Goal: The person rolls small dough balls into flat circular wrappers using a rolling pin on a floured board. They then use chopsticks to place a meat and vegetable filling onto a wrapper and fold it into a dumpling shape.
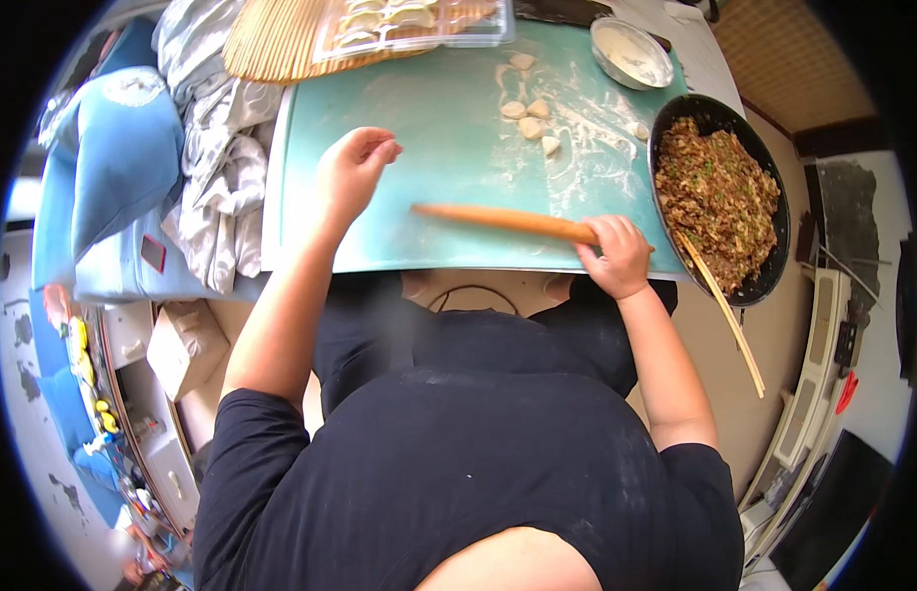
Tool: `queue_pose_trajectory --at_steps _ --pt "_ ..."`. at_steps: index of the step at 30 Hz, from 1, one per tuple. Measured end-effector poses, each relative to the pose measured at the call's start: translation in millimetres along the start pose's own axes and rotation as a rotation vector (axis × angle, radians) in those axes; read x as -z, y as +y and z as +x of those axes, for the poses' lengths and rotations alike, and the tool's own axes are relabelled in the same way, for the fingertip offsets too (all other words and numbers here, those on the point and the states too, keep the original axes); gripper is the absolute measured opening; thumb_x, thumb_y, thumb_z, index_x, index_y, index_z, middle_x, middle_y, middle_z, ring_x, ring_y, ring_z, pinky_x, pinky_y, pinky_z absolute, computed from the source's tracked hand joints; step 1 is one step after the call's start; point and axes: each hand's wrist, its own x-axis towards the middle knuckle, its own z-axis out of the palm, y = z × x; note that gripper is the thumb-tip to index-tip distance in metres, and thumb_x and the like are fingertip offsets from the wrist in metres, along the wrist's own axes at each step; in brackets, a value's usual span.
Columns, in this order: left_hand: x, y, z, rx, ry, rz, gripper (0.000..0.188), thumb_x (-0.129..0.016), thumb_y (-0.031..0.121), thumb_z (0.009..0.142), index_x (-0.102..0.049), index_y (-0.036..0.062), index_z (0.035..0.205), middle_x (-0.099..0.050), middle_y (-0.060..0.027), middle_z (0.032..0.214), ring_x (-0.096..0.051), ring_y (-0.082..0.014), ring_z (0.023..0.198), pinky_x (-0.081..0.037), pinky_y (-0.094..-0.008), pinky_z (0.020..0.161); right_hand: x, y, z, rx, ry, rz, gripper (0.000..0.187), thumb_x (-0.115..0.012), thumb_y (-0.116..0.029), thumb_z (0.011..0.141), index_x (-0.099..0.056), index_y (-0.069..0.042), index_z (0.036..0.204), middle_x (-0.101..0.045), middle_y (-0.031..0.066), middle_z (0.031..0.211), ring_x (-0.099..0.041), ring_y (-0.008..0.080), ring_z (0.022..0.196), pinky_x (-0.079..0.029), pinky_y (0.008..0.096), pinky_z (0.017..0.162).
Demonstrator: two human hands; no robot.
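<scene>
My right hand (621, 253) is wrapped round the right end of a wooden rolling pin (508, 219), close to the near edge of a teal mat (419, 108). The pin slants across the mat, its tapered tip pointing left. My left hand (357, 172) is over the left part of the mat, apart from the pin. Its fingers are curled and pressed together; whether anything small is in them is hidden. Several small pale dough pieces (530, 127) lie on the flour-dusted far right part of the mat.
A black pan (785, 212) of brown, green-flecked filling (719, 197) stands at the right, with chopsticks (726, 315) leaning out. Behind is a bowl of flour (631, 56). Clear trays (463, 25) of dumplings sit on a woven mat (271, 44) at far left, beside crumpled cloth (227, 187).
</scene>
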Motion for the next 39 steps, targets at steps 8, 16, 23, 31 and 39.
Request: queue_pose_trajectory --at_steps 8,16,23,31,39 --pt "-128.6 32.8 67.4 -0.508 -0.074 0.550 0.026 -0.059 0.013 0.083 -0.062 0.0080 0.108 -0.056 -0.0117 0.120 -0.052 -0.0310 0.110 -0.044 -0.0383 0.092 -1.1 4.8 -2.1 0.015 0.021 -0.031 0.037 -0.076 -0.021 0.061 -0.057 -0.011 0.092 -0.057 0.0046 0.084 -0.055 0.0254 0.077 -0.046 0.0368 0.066" --pt "-99.0 18.3 35.8 -0.574 -0.406 0.431 0.021 -0.059 0.001 0.074 -0.061 0.0061 0.094 -0.058 -0.0083 0.112 -0.053 -0.0314 0.104 -0.045 -0.0384 0.089 -6.6 8.3 -8.8 0.039 0.083 -0.068 0.039 -0.075 -0.024 0.062 -0.058 -0.010 0.094 -0.057 0.0033 0.085 -0.055 0.0236 0.078 -0.045 0.0345 0.066" --pt "-107.4 32.8 11.2 -0.328 -0.250 0.503 0.041 -0.075 0.009 0.068 -0.062 0.0054 0.107 -0.059 -0.0116 0.108 -0.057 -0.0299 0.099 -0.047 -0.0364 0.084 -5.7 8.6 -9.1 0.018 0.072 -0.062 0.038 -0.075 -0.024 0.063 -0.058 -0.011 0.094 -0.057 0.0032 0.084 -0.056 0.0235 0.077 -0.046 0.0347 0.066" --pt "-104.0 24.8 8.8 -0.344 -0.258 0.442 0.035 -0.073 0.011 0.068 -0.064 0.0075 0.102 -0.060 -0.0123 0.100 -0.057 -0.0326 0.094 -0.048 -0.0387 0.082 -9.0 10.5 -9.7 0.024 0.085 -0.104 0.039 -0.075 -0.025 0.063 -0.057 -0.011 0.095 -0.056 0.0029 0.084 -0.055 0.0234 0.077 -0.045 0.0343 0.065" --pt "-94.6 40.2 21.1 -0.410 -0.395 0.539 0.039 -0.068 0.018 0.076 -0.060 0.0080 0.112 -0.061 -0.0131 0.105 -0.055 -0.0329 0.101 -0.046 -0.0387 0.087 -7.2 9.1 -8.4 0.012 0.083 -0.102 0.040 -0.075 -0.024 0.062 -0.057 -0.011 0.095 -0.057 0.0029 0.085 -0.055 0.0234 0.077 -0.046 0.0345 0.065"
